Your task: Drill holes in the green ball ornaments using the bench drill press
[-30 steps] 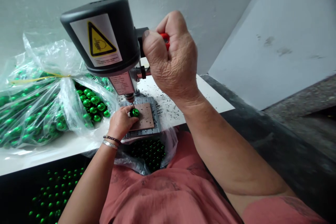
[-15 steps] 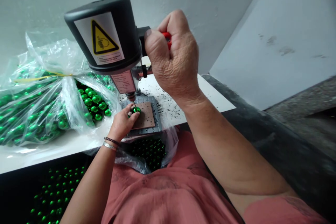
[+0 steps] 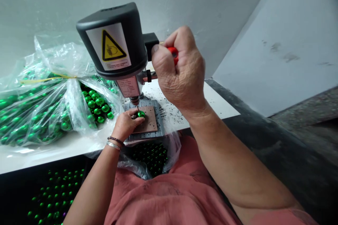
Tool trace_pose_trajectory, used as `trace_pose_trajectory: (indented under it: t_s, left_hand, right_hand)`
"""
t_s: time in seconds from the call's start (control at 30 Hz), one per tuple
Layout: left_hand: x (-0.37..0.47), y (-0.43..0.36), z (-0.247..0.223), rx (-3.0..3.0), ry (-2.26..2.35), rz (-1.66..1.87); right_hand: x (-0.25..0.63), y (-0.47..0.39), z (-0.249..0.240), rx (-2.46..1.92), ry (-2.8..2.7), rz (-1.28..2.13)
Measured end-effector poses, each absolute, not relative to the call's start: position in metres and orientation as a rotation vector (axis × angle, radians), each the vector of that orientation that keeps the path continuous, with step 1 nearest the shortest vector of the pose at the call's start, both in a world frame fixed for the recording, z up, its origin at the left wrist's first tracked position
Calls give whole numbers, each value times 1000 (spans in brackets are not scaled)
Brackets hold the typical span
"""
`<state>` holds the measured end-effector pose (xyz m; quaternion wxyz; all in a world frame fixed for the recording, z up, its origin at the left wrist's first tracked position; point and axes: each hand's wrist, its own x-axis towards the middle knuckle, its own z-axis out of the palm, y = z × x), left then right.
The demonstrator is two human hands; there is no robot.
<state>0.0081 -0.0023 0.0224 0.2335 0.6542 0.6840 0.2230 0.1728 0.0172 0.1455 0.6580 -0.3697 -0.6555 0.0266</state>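
Observation:
A black-topped drill press (image 3: 113,42) with a yellow warning label stands on the white table. My left hand (image 3: 127,123) pinches a shiny green ball (image 3: 141,114) between thumb and fingers on a brown board (image 3: 151,121) over the grey machine base (image 3: 160,126). The thin drill bit (image 3: 137,107) points down at the ball's top; whether it has entered the ball I cannot tell. My right hand (image 3: 182,72) is closed around the press's lever, whose red knob (image 3: 173,55) shows between thumb and fingers.
Left of the press lies a clear plastic bag (image 3: 74,102) of green balls, tied with yellow string. Dark shavings litter the white table (image 3: 221,107). Another open bag (image 3: 173,149) with green balls sits at my lap. More green balls (image 3: 56,193) lie in a dark area lower left.
The press, both hands and the ball appear slightly lower and further right, much of it from the camera shifting. Both hands keep their holds.

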Motion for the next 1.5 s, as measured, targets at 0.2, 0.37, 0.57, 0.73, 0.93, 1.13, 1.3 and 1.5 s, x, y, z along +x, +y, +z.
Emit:
trace_pose_trajectory:
  t_s: [0.2,0.37,0.57,0.73,0.93,1.13,1.3,1.5]
  left_hand:
    - [7,-3,16,1872,1850,630]
    - [6,-2,13,1897,1843,662]
    - [8,-5,18,1865,1873,622]
    - [7,-6,17,1866,1876,640]
    - [5,-5,13,1891,1875,644]
    - [6,-4,12,1886,1862,662]
    - [7,-9,16,1819,1889,728]
    - [-3,-56,38,1727,1763,653]
  right_hand:
    - [174,5,125,-853,-1482,-97]
    - [176,0,102,-798,-1513,-252]
    - [173,0,85,-814,-1451,-340]
    - [169,-1,75,-821,-1436,-325]
    - [167,-3,60,-818,-1427,-224]
    - [167,-4,55,-788,-1456,-163]
    - [165,15,122,-851,-1358,-240]
    - [166,33,163,-956,-1422,11]
